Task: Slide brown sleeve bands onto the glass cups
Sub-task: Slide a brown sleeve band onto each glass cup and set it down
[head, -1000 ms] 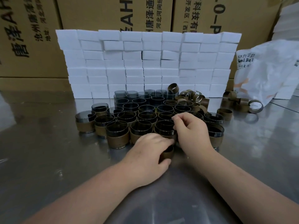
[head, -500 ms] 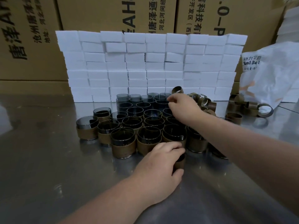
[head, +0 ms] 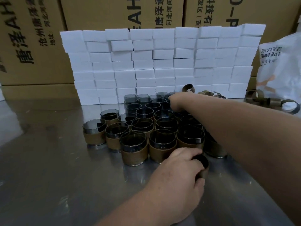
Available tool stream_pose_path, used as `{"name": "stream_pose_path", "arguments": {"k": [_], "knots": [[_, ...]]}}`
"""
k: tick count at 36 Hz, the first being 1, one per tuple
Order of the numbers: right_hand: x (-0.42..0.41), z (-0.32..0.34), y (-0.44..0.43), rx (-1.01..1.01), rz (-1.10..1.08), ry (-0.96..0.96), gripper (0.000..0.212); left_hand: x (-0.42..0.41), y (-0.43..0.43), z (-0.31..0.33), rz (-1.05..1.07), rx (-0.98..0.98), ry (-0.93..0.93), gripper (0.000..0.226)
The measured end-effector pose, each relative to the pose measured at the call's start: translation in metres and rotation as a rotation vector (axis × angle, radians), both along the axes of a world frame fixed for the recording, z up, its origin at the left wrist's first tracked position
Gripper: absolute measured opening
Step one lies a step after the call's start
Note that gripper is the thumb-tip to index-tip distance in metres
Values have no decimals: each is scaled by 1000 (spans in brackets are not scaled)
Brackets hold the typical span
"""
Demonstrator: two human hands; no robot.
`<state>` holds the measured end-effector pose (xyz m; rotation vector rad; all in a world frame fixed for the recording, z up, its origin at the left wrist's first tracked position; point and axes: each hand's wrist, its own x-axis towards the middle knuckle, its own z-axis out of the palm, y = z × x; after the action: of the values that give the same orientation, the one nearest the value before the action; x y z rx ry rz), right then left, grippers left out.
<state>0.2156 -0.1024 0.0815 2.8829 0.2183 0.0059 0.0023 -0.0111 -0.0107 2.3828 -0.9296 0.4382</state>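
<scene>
Several dark glass cups stand packed together on the steel table [head: 48, 168]. The front ones, like the sleeved cup [head: 134, 148], wear brown bands; the bare cups [head: 143, 101] stand at the back. My left hand [head: 175, 175] grips a banded cup [head: 202, 167] at the cluster's front edge. My right hand [head: 177, 101] reaches across to the back row, fingers curled down among the bare cups; what they hold is hidden. Loose brown sleeve bands [head: 189, 88] lie just beyond it.
A wall of white boxes [head: 146, 62] rises right behind the cups, with large cardboard cartons [head: 32, 38] behind that. More loose bands [head: 273, 101] and a white plastic bag [head: 280, 66] sit at the right.
My right hand left the cup in front and stretched out to the back row of bare cups. My left hand stayed on the banded cup at the front.
</scene>
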Motion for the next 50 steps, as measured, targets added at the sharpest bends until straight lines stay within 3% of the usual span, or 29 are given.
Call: {"name": "stream_pose_path", "arguments": {"k": [3, 8, 17, 20, 27, 31, 34, 38, 42, 50], "knots": [[2, -2, 3, 11, 12, -35, 6, 0, 0, -1, 7, 0, -6, 33], [-1, 0, 5, 100, 59, -86, 22, 1, -1, -2, 17, -14, 5, 31], [-37, 31, -9, 396, 199, -299, 14, 0, 0, -1, 41, -5, 25, 20], [-68, 38, -15, 586, 279, -462, 25, 1, -1, -2, 50, 6, 53, 20], [-157, 15, -32, 1449, 204, -769, 30, 2, -1, 2, 68, -35, 55, 18], [-204, -17, -41, 1785, 236, -694, 19, -3, -1, 8, 147, -178, -11, 20], [-219, -36, -47, 1778, 322, -617, 36, -9, -3, 14, 160, -314, -33, 35], [-219, -49, -51, 1789, 371, -464, 64, -13, 1, 16, 147, -573, -34, 32], [-218, -57, -53, 1760, 362, -412, 54, -16, 2, 16, 102, -695, 39, 36], [-220, -61, -49, 1518, 404, -478, 49, -18, 6, 17, 89, -728, -78, 26]]}}
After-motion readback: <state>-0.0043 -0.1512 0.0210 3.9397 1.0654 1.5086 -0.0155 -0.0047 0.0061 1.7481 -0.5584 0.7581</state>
